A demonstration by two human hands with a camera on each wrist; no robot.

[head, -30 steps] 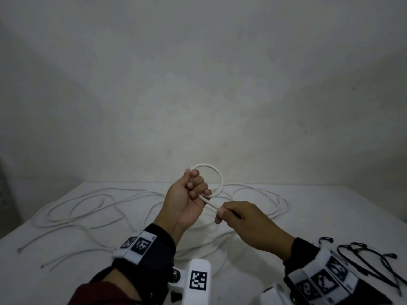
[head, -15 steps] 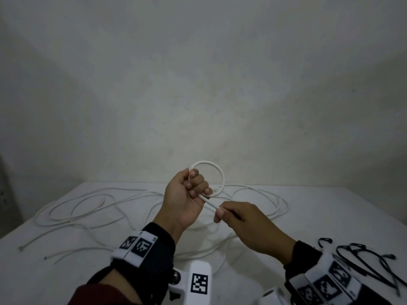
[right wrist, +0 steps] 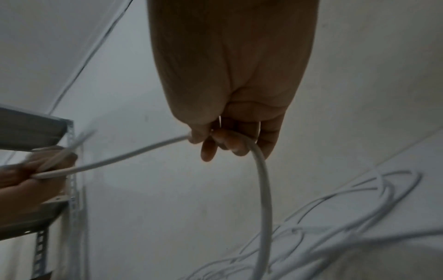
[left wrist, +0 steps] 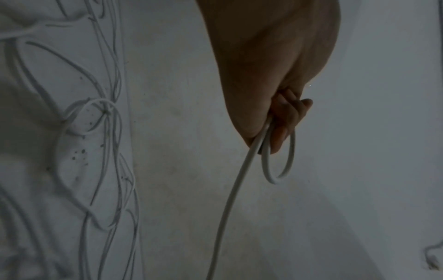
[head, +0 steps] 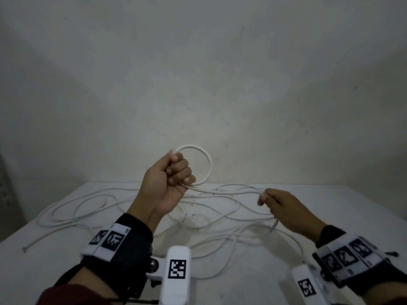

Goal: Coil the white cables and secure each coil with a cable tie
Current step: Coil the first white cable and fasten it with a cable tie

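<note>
My left hand (head: 174,172) is raised above the table and grips a small round loop of white cable (head: 208,164); the left wrist view shows the loop (left wrist: 291,151) hanging from the curled fingers (left wrist: 285,121). From that fist the cable (head: 222,191) runs right to my right hand (head: 267,198), which pinches it between thumb and fingers (right wrist: 215,140). Past the right hand the cable (right wrist: 263,189) drops to the table. More loose white cable (head: 88,208) lies tangled over the white table (head: 341,205).
A pale wall rises close behind the table's far edge. A black cable tie end (head: 392,253) peeks out by my right wrist. In the right wrist view a metal shelf frame (right wrist: 72,189) stands at the left. Dark specks (head: 193,214) mark the tabletop.
My right hand has slid right along the cable, away from the left hand, drawing out a long straight stretch. The left hand still holds the loop, a little higher.
</note>
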